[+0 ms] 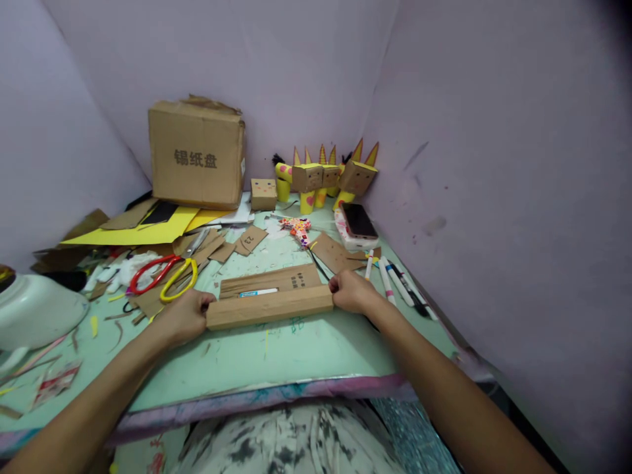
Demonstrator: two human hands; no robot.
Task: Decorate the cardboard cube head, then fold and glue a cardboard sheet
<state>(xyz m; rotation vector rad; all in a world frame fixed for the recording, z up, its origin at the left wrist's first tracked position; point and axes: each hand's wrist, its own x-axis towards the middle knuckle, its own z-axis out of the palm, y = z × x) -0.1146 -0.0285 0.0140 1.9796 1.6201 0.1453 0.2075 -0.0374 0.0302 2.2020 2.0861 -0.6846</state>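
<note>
A long folded cardboard strip lies crosswise over the table in front of me, its near face bent down along a crease. My left hand grips its left end, fingers closed around the edge. At the opposite end, my right hand pinches the strip with bent fingers. Just behind it is a flat cardboard piece with printed characters. On that piece rests a white and blue stick-like item, partly hidden by the strip.
Red-and-yellow-handled scissors lie among cardboard scraps on the left. Several markers and a phone are at the right. A patterned glue gun, cardboard animal figures and a large box stand farther back.
</note>
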